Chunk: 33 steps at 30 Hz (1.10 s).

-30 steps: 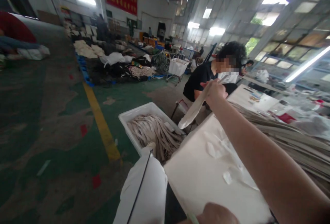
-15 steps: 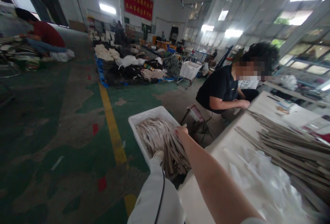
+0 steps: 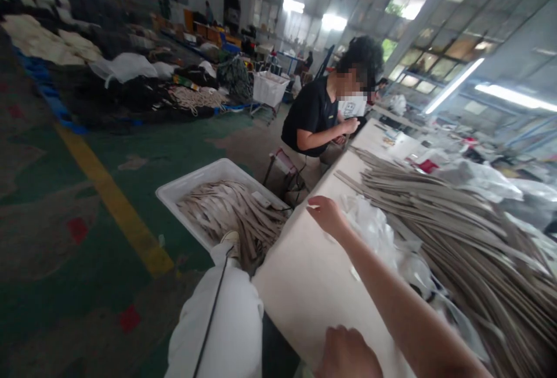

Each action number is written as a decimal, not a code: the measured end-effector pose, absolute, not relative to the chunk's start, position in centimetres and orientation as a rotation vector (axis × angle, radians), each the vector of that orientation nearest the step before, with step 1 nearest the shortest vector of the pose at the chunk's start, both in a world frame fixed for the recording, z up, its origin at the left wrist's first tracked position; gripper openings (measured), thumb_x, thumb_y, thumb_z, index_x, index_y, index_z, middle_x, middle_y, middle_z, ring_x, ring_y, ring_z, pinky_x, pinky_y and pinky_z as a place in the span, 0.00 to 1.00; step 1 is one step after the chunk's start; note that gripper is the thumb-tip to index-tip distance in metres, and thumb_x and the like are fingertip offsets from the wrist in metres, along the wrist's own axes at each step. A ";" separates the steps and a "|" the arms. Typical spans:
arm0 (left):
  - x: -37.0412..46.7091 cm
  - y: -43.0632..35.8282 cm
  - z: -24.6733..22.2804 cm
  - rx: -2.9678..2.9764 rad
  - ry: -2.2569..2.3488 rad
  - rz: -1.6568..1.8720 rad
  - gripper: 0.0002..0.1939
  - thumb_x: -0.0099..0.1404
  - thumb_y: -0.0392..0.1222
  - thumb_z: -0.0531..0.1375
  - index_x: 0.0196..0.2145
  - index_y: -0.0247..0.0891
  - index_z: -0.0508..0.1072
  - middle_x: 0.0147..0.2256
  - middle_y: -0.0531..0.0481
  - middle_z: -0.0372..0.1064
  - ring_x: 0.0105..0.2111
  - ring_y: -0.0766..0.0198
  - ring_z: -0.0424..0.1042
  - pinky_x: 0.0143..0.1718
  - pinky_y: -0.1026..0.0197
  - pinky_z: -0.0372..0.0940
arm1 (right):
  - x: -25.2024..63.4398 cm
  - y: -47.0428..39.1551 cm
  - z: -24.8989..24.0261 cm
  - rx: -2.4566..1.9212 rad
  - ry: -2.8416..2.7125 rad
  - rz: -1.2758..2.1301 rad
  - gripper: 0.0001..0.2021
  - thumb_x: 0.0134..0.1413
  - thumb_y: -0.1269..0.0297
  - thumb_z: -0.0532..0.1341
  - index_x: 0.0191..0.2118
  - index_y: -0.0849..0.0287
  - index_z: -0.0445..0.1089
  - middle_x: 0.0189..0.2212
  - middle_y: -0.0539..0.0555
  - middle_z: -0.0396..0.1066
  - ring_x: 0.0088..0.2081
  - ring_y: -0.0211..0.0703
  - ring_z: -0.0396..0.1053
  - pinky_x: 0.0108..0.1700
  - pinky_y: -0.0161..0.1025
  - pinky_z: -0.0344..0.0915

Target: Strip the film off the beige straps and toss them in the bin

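Observation:
My right hand (image 3: 327, 215) hovers near the edge of the white-topped table (image 3: 304, 268), to the right of the bin. Its fingers are loosely stretched and hold nothing visible. At the bottom of the view my left hand (image 3: 348, 355) is curled over the near part of the table; its fingertips and anything in them are hidden. A white plastic bin (image 3: 191, 176) on the floor contains many beige-grey strips (image 3: 226, 210). A small pale piece (image 3: 261, 199) lies on those strips. More long grey strips (image 3: 435, 215) are heaped on the table, beside clear plastic film (image 3: 369, 221).
A co-worker (image 3: 311, 114) in a black top sits at the table's far side, hands together. My shoe (image 3: 231, 243) is against the bin. Past it stand a white cart (image 3: 270, 88) and piles of goods on blue pallets (image 3: 43, 85). A yellow line (image 3: 113, 198) crosses the green floor.
My view has swung right. My right hand has left the bin and come over the table, and the pale piece it held now lies in the bin. My left hand has come into view.

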<state>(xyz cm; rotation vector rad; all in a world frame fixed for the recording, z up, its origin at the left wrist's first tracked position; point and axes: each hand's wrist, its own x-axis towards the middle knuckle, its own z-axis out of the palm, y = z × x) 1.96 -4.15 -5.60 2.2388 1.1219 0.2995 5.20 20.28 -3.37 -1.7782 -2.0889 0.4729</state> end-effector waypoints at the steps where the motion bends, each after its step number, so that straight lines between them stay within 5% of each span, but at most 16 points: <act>1: 2.4 -4.2 -5.7 2.198 1.202 0.254 0.10 0.62 0.27 0.57 0.35 0.33 0.78 0.31 0.38 0.73 0.35 0.52 0.73 0.32 0.55 0.66 | 8.1 18.7 -2.6 -1.798 -2.080 0.437 0.09 0.53 0.67 0.63 0.41 0.59 0.76 0.40 0.56 0.78 0.40 0.45 0.75 0.48 0.41 0.69; 5: 2.3 -4.5 -5.0 2.105 1.358 0.162 0.12 0.61 0.26 0.55 0.38 0.30 0.78 0.34 0.33 0.73 0.40 0.45 0.73 0.37 0.49 0.64 | 16.5 12.5 -1.9 -1.861 -2.019 0.362 0.08 0.52 0.66 0.59 0.34 0.59 0.76 0.32 0.57 0.78 0.33 0.47 0.75 0.39 0.42 0.70; 10: 0.7 -4.1 -3.3 2.250 1.246 0.137 0.16 0.64 0.27 0.51 0.42 0.29 0.76 0.39 0.34 0.74 0.42 0.45 0.74 0.42 0.48 0.66 | 16.2 10.3 -5.7 -1.788 -1.991 0.360 0.17 0.51 0.61 0.63 0.48 0.59 0.72 0.43 0.60 0.74 0.38 0.48 0.73 0.43 0.44 0.70; 15: -1.3 -0.5 -2.5 2.251 1.333 0.191 0.12 0.64 0.32 0.53 0.37 0.33 0.77 0.36 0.38 0.76 0.39 0.49 0.76 0.40 0.54 0.67 | 12.0 11.9 -7.3 -1.777 -1.851 0.366 0.02 0.51 0.70 0.60 0.31 0.60 0.70 0.36 0.60 0.70 0.39 0.49 0.69 0.45 0.47 0.67; 19: -3.6 3.4 -2.2 2.055 1.798 0.607 0.17 0.71 0.40 0.47 0.45 0.26 0.71 0.44 0.29 0.71 0.47 0.47 0.72 0.47 0.52 0.64 | 10.6 8.7 -5.9 -1.550 -1.900 0.494 0.03 0.53 0.71 0.60 0.29 0.59 0.67 0.33 0.54 0.69 0.31 0.39 0.67 0.38 0.37 0.67; 24: -4.3 5.0 -2.5 1.591 1.474 1.005 0.21 0.66 0.52 0.54 0.27 0.32 0.74 0.25 0.47 0.71 0.28 0.60 0.69 0.30 0.62 0.60 | 10.3 3.0 -4.4 -1.343 -1.939 0.581 0.05 0.58 0.68 0.58 0.31 0.56 0.67 0.25 0.48 0.68 0.27 0.38 0.66 0.31 0.34 0.64; 28: -3.4 4.3 -2.2 1.410 1.322 1.160 0.17 0.61 0.50 0.59 0.28 0.32 0.75 0.23 0.52 0.70 0.27 0.63 0.67 0.31 0.64 0.59 | 10.9 2.3 -4.5 -1.289 -1.925 0.536 0.01 0.57 0.66 0.60 0.34 0.56 0.68 0.32 0.53 0.72 0.36 0.44 0.69 0.40 0.40 0.67; 33: -3.7 4.3 -1.5 1.194 1.158 1.272 0.16 0.58 0.52 0.63 0.28 0.33 0.75 0.23 0.54 0.68 0.28 0.64 0.66 0.32 0.65 0.60 | 11.6 4.3 -5.7 -1.210 -2.275 0.493 0.19 0.58 0.59 0.62 0.54 0.58 0.66 0.53 0.63 0.69 0.59 0.54 0.63 0.60 0.51 0.60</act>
